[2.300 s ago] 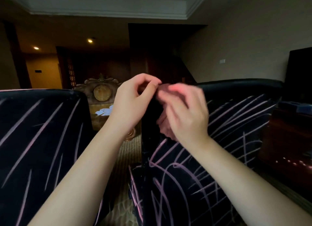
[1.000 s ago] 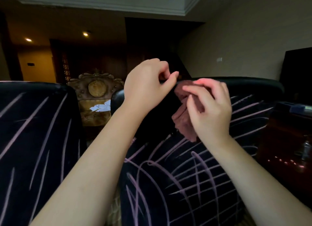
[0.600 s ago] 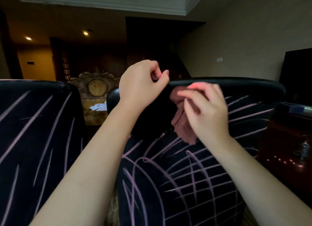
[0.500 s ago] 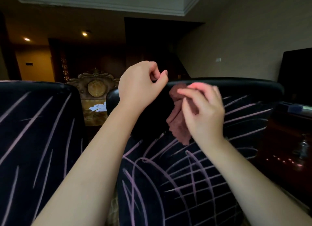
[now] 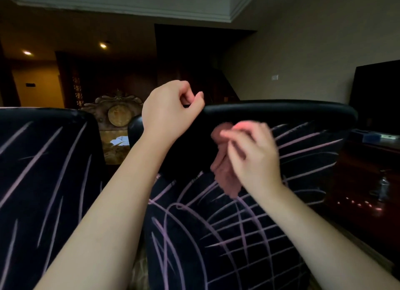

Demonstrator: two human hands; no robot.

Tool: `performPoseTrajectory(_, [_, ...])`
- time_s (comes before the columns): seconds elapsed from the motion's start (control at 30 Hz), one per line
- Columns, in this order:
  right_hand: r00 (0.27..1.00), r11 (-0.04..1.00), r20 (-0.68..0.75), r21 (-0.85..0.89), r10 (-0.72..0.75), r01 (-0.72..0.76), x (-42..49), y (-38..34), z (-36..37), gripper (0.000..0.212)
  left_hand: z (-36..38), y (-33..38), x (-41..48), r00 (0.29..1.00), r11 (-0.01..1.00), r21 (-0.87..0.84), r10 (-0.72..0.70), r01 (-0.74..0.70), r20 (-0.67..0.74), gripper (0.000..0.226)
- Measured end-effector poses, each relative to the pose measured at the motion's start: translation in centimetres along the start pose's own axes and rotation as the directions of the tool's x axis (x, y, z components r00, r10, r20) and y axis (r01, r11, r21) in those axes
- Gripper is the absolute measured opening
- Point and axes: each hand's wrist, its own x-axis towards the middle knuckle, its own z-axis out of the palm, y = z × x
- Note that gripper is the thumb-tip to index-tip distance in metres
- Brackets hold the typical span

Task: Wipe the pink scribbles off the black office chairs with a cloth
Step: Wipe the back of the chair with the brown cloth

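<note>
Right now we have two black office chairs in view, backrests facing us. The right-side chair [image 5: 281, 110] fills the centre and right of the view. The left-side chair [image 5: 43, 138] stands just beside it with a narrow gap between them.

Pink scribbles [image 5: 242, 231] cover most of the right-side chair's backrest: long strokes, arcs and a rough grid low down. One patch at the upper left of that backrest, under the left wrist, reads plain black. The left-side chair carries long slanted pink strokes [image 5: 32, 166] across its whole visible face.

Right hand [image 5: 253, 155]: motion-blurred, fingers pinching a reddish-brown cloth [image 5: 227, 179] just below the top rim, at the edge of the plain patch. The cloth is bunched, its tail hanging below the hand in front of the backrest. Contact with the fabric is not clear.

Left hand [image 5: 171, 107]: raised at the left end of the top rim, fingers curled in, thumb tip at the rim. We cannot tell whether it actually grips anything.

Background is a dim room. A carved wooden furniture piece [image 5: 118, 114] shows through the gap, with white paper [image 5: 119, 140] on it. A dark screen [image 5: 376, 94] stands at right above a wooden cabinet [image 5: 368, 170]. Two ceiling spotlights [image 5: 103, 45] are lit.
</note>
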Motion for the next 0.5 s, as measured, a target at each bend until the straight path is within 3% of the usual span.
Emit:
performPoseTrajectory(0.07, [0.983,0.999,0.174,-0.007,-0.05,0.052,-2.3,-0.1,0.7,0.018,-0.1,0.0,0.1,1.0,1.0,0.0,-0.004,0.004,0.014,0.029])
performPoseTrajectory(0.13, [0.969,0.998,0.239,-0.008,-0.063,0.067,-2.2,0.4,0.0,0.019,-0.4,0.5,0.5,0.999,0.999,0.036,0.006,-0.008,0.053,0.029])
performPoseTrajectory(0.23, [0.998,0.999,0.06,-0.049,-0.014,0.017,1.2,1.4,-2.2,0.018,-0.2,2.3,1.6,0.99,0.973,0.196,0.106,-0.122,0.087,0.029])
performPoseTrajectory(0.3, [0.991,0.993,-0.105,-0.074,0.081,-0.089,3.5,2.3,-3.5,0.02,0.8,3.9,1.8,0.979,0.968,0.164,0.172,-0.189,0.11,0.027])
performPoseTrajectory(0.37, [0.978,0.988,-0.159,-0.054,0.137,-0.148,3.6,2.6,-3.5,0.021,2.2,4.7,1.3,0.974,0.975,0.073,0.199,-0.208,0.111,0.025])
performPoseTrajectory(0.43, [0.993,0.995,-0.071,-0.034,0.094,-0.097,1.3,2.6,-2.4,0.02,3.0,4.5,0.5,0.985,0.984,0.045,0.17,-0.172,0.041,0.026])
performPoseTrajectory(0.5, [0.993,1.0,0.117,-0.016,-0.002,0.004,-2.0,2.6,-1.2,0.019,3.1,4.1,0.1,0.99,0.99,0.038,0.137,-0.136,-0.024,0.028])
